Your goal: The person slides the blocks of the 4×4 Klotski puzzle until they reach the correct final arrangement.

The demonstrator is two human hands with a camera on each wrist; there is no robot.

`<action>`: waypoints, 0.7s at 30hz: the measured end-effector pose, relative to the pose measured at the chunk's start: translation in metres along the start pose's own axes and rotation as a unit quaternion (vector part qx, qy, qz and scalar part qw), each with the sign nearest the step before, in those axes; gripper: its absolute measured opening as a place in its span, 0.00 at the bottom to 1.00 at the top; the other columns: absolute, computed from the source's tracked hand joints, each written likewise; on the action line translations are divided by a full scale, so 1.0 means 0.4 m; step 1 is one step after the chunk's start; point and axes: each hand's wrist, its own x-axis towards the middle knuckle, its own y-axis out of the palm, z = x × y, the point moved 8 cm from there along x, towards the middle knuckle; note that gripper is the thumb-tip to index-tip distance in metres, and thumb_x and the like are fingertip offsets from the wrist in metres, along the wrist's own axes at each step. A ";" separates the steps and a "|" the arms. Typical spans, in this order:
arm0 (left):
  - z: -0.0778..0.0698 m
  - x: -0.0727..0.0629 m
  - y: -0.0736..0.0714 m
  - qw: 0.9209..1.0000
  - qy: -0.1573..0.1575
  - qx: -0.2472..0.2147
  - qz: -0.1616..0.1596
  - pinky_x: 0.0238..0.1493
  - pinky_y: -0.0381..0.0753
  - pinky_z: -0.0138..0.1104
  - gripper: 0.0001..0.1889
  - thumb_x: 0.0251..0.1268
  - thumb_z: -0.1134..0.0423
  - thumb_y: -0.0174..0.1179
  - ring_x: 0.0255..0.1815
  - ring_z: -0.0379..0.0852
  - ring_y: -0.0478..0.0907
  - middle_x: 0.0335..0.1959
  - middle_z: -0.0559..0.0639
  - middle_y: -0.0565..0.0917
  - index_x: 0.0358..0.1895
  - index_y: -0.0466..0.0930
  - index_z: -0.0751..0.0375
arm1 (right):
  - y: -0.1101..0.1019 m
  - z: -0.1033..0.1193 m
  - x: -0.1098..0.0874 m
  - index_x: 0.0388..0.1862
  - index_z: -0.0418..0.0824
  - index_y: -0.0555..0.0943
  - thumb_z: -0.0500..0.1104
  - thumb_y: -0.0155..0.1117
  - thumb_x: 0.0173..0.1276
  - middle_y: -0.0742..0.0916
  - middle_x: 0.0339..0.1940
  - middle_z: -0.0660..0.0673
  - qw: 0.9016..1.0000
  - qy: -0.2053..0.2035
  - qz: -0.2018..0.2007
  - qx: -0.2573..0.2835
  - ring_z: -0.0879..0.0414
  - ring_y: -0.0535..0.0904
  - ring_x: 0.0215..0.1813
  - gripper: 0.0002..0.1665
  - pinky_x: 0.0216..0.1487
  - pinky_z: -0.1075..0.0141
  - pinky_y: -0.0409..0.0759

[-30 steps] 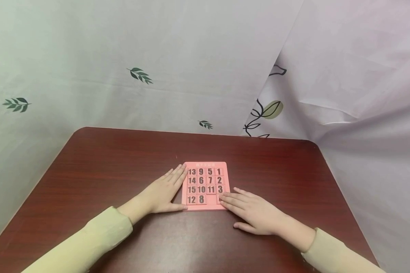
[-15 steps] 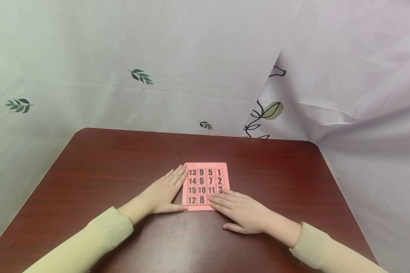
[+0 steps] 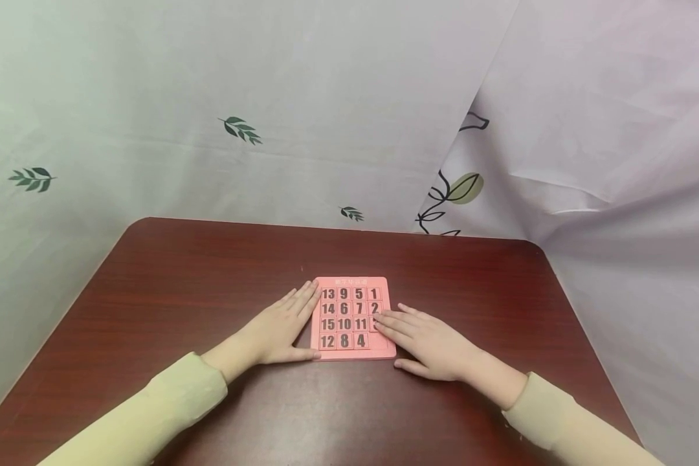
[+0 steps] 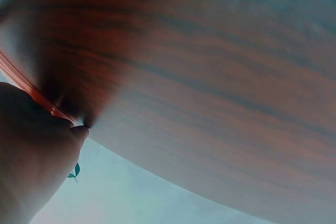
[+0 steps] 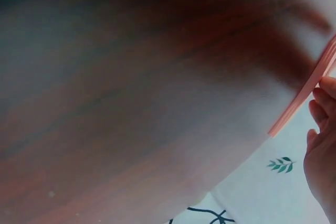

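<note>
A pink number sliding puzzle (image 3: 349,355) lies flat on the table. My left hand (image 3: 276,329) rests along its left side, fingers straight on the edge and thumb at the lower left corner. From the right, my right hand (image 3: 430,344) reaches over the frame with straight fingers; its fingertips touch the 3 tile (image 3: 373,326) and partly cover it. Below that tile is the vacant slot, beside the 4 tile (image 3: 360,340). The wrist views show just the puzzle's edge (image 4: 32,95) by the left hand and the puzzle's side (image 5: 299,98) by the right fingers.
The dark red wooden table (image 3: 210,272) has rounded far corners. Behind it hangs a pale curtain (image 3: 303,77) with leaf prints, and another curtain (image 3: 617,129) falls in folds at the right.
The 4 tile has slid left from the bottom right corner, pushed by my right fingers. My right hand has then moved back right and up to the 3 tile. The left hand stays put.
</note>
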 end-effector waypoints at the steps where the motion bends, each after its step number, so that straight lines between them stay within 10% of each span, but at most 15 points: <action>1: 0.001 -0.001 0.000 1.000 0.000 0.001 -0.001 0.87 0.60 0.53 0.62 0.65 0.26 0.60 0.89 0.64 0.51 0.88 0.68 0.49 0.85 0.49 0.73 | 0.000 0.001 -0.001 0.80 0.38 0.72 0.59 0.66 0.75 0.77 0.80 0.43 1.000 -0.001 0.001 0.000 0.48 0.73 0.81 0.42 0.83 0.49 0.68; 21: 0.004 -0.002 0.005 1.000 -0.002 0.003 0.000 0.87 0.59 0.52 0.62 0.65 0.26 0.60 0.89 0.63 0.50 0.88 0.68 0.49 0.85 0.49 0.72 | -0.014 0.051 -0.041 0.78 0.38 0.73 0.59 0.71 0.71 0.79 0.78 0.44 0.999 -0.024 -0.029 -0.001 0.49 0.76 0.78 0.44 0.79 0.49 0.71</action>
